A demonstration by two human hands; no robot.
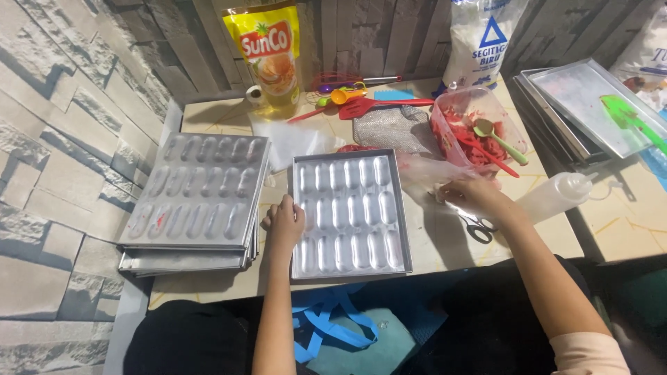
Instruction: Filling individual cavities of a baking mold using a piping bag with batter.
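Two hands are busy at the tiled table (208,118). Judging from this view, the step is to keep the metal mould tray (349,215) steady while the other hand works with the plastic; it goes well if the tray lies flat and square to the table edge, and the plastic is lifted slowly so that nothing spills from the container behind it.

Largest, the stack of similar mould trays (194,201) lies at the left of the frame. The metal mould tray is in the middle: silver, rectangular, with three rows of long oval hollows, shiny and seemingly empty. The left hand (285,222) grips its left rim with the fingers curled. The right hand (476,196), right of centre, pinches a clear plastic bag (424,170). Behind it stands a clear container (472,128) with red pieces and a green spoon (497,137).
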